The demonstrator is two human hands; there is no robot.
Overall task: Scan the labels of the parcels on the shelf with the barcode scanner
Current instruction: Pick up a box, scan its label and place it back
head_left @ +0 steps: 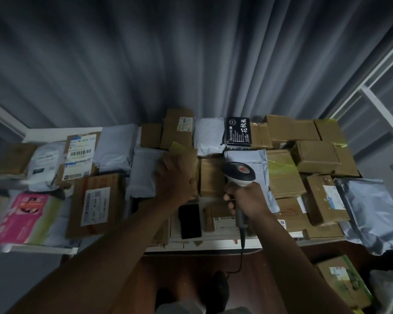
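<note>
Barcode scanner (239, 175): pistol-shaped, grey handle, dark rounded head with a pale underside and a red mark on top; centre of the frame, just right of the middle, head aimed up-frame toward the parcels.
Scanner cable (242, 252): dark, runs from the handle's base down toward the lower centre.
Right hand (245, 201): grip wrapped tight around the scanner handle, fingers curled on its left side.
Left hand (176, 177): centre of the frame, grip closed on a brown cardboard parcel (188, 158), lifting its near edge; the picture is blurred here.
Shelf (213, 242): white, spans the middle of the frame, crowded with parcels lying flat and touching.
Labelled box (93, 205): lower left of centre, brown, white label with barcodes facing up.
Second labelled parcel (80, 155): left of centre, white label, clear black barcode.
Pink package (21, 217): far left edge.
Black box (238, 131): upper centre-right, white characters.
Grey mailers (114, 146): pale plastic bags among the boxes.
Silver bag (368, 209): right edge, overhanging the shelf.
Curtain (191, 53): grey folds fill the upper frame.
</note>
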